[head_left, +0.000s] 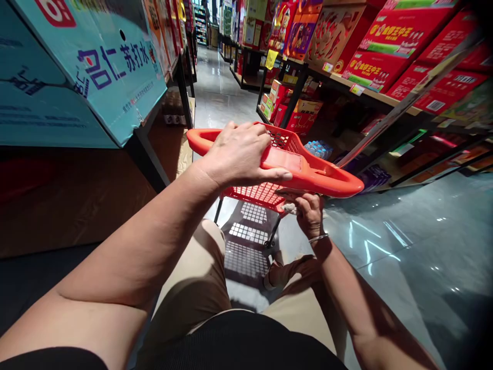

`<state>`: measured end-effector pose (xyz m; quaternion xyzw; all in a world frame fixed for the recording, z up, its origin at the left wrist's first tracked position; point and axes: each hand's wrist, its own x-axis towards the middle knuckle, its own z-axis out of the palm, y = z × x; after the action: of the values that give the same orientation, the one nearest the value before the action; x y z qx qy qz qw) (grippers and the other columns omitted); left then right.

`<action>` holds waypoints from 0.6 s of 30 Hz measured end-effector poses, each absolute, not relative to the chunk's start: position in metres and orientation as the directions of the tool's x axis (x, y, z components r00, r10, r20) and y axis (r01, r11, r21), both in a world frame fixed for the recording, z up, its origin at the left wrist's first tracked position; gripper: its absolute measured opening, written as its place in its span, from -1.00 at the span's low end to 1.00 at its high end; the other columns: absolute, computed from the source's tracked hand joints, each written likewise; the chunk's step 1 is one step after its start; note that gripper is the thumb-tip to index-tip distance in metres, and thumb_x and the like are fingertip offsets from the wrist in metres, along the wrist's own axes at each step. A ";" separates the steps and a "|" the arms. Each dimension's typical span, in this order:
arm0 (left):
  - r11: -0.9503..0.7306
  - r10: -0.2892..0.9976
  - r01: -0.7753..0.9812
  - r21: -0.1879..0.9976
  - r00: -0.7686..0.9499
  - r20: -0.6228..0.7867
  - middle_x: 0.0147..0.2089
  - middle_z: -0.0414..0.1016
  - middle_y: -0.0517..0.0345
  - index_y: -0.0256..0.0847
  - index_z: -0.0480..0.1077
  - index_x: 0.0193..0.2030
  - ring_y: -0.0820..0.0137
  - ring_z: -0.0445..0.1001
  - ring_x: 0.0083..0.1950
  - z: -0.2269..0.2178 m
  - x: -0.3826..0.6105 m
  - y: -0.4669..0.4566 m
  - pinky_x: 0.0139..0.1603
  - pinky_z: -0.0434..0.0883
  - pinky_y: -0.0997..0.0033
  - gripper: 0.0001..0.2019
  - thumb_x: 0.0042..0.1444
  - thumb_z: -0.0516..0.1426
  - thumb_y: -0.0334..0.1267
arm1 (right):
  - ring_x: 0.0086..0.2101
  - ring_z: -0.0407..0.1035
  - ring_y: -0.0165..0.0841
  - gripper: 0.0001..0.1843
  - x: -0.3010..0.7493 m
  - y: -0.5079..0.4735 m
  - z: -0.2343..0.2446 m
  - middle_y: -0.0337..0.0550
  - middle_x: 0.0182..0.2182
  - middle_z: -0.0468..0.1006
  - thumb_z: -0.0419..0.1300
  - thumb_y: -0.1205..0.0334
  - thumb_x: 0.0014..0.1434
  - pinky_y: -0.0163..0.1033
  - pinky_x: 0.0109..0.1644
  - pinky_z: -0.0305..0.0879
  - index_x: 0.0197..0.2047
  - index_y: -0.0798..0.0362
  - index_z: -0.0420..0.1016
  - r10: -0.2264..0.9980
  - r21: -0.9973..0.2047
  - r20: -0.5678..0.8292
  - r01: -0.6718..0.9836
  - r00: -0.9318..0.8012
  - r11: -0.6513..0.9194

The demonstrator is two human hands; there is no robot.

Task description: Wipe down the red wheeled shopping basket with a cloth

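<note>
A red plastic shopping cart [335, 180] stands right in front of my legs. My left hand [242, 151] is wrapped over its handle, with the thumb lying along the near side. Lower down, beneath the right part of the handle, my right hand [309, 210] has curled fingers closed on a crumpled greyish-white cloth [289, 207]. This cloth is against the rear of the cart's basket; part of it is hidden by the handle and fingers. A bracelet circles my right wrist.
Large blue cartons [115, 72] sit on a shelf close at left, its black post [144, 159] near the cart. Red boxes [389, 36] fill shelves at right. A long pole [404, 103] slants up at right. A shiny floor aisle [210, 87] runs ahead.
</note>
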<state>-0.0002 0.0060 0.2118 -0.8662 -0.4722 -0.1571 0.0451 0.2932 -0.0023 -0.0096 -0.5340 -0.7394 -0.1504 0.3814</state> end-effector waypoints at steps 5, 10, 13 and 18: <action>-0.625 0.745 0.778 0.066 0.569 0.348 0.24 0.48 -0.02 -0.06 0.39 0.33 -0.05 0.34 0.34 0.214 0.034 -0.010 0.37 0.14 -0.03 -0.31 0.26 0.06 0.36 | 0.05 0.47 -0.02 -0.71 0.305 0.012 0.002 0.08 -0.03 0.64 0.14 0.16 0.35 0.16 0.30 0.26 -0.06 -0.07 0.70 0.724 -0.100 0.667 0.943 -0.173 0.317; -0.674 0.691 0.739 -0.023 0.641 0.335 0.31 0.43 -0.07 -0.07 0.35 0.38 -0.02 0.34 0.34 0.202 0.048 -0.015 0.32 0.17 0.06 -0.35 0.31 0.09 0.27 | 0.07 0.43 0.04 -0.64 0.311 0.022 -0.035 0.14 0.01 0.62 0.08 0.26 0.35 0.27 0.28 0.25 0.05 -0.02 0.67 0.837 -0.066 0.519 0.968 -0.174 0.242; -0.665 0.695 0.746 -0.036 0.637 0.334 0.34 0.39 -0.12 -0.08 0.28 0.44 -0.05 0.30 0.37 0.199 0.048 -0.011 0.32 0.16 0.04 -0.33 0.33 0.08 0.24 | 0.20 0.31 0.07 -0.61 0.308 0.021 -0.064 0.09 0.13 0.56 0.10 0.32 0.33 0.39 0.35 0.11 0.14 -0.07 0.60 0.863 -0.038 0.461 0.967 -0.208 0.254; -0.647 0.715 0.761 -0.042 0.625 0.312 0.37 0.36 -0.12 -0.03 0.23 0.48 -0.05 0.28 0.37 0.201 0.044 -0.006 0.33 0.14 0.02 -0.33 0.35 0.05 0.22 | 0.16 0.34 -0.07 -0.60 0.297 0.012 -0.092 -0.11 0.10 0.61 0.06 0.42 0.33 0.23 0.24 0.29 0.04 -0.15 0.60 0.866 -0.046 0.415 0.945 -0.277 0.324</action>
<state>0.0437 -0.0057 0.2008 -0.8975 -0.4113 -0.1347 0.0851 0.2967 0.0117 -0.0918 -0.5716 -0.7922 -0.1053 0.1860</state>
